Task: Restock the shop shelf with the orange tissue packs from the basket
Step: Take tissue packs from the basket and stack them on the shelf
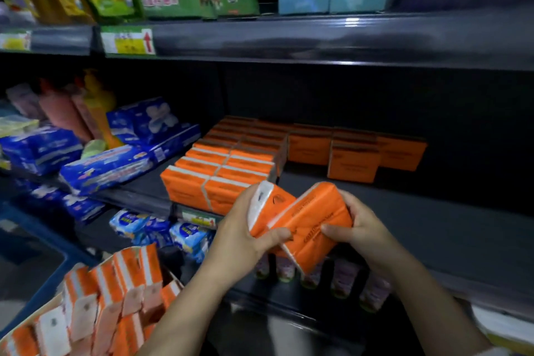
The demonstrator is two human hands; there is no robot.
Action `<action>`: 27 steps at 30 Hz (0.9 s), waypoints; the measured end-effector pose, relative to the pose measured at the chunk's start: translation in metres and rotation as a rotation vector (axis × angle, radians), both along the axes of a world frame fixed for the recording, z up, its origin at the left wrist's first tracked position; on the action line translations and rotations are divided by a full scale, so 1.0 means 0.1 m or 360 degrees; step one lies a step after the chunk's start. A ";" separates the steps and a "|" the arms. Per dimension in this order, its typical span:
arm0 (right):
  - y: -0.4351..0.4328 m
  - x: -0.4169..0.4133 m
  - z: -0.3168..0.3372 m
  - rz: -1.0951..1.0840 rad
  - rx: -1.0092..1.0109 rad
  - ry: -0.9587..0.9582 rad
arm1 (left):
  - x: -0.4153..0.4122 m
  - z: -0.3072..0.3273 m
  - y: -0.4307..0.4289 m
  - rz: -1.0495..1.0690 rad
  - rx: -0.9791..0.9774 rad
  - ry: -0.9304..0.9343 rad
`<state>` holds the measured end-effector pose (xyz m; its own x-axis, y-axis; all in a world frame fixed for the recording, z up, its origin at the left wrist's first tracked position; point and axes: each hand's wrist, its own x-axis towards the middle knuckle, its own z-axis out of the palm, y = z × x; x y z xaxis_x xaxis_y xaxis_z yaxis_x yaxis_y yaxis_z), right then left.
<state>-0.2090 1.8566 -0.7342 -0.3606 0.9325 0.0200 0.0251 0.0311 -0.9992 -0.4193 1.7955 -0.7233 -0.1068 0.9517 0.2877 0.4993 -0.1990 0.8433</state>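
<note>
Two orange tissue packs are held in front of the dark shelf (433, 211), touching each other. The left pack (268, 208) is gripped by the left hand (245, 228), and the right pack (312, 225) is gripped by the right hand (358, 225). Stacked orange packs (219, 170) are seen on the shelf just behind the hands. More packs are stood upright in the basket (34, 312) at lower left.
</note>
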 end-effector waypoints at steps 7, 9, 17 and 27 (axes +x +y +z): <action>0.34 0.21 -0.11 -0.0430 -0.0302 0.0234 | 0.03 0.07 0.41 0.0401 0.0285 -0.0191; 0.46 0.17 -0.14 -0.0574 -0.0302 0.0159 | -0.05 0.11 0.51 0.0585 0.0330 -0.0360; 0.97 -0.35 -0.33 -0.0869 -0.0138 -0.0242 | -0.41 0.01 0.90 0.0812 0.0098 -0.0981; 1.41 -0.76 -0.44 -0.1330 0.0048 -0.0780 | -0.62 -0.16 1.12 0.0695 0.0009 -0.1144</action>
<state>-0.2853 1.9974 -0.7779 0.4436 0.8933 0.0723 0.4642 -0.1600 -0.8711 -0.4811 1.9077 -0.7393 -0.6241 0.7812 0.0137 -0.1262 -0.1181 0.9850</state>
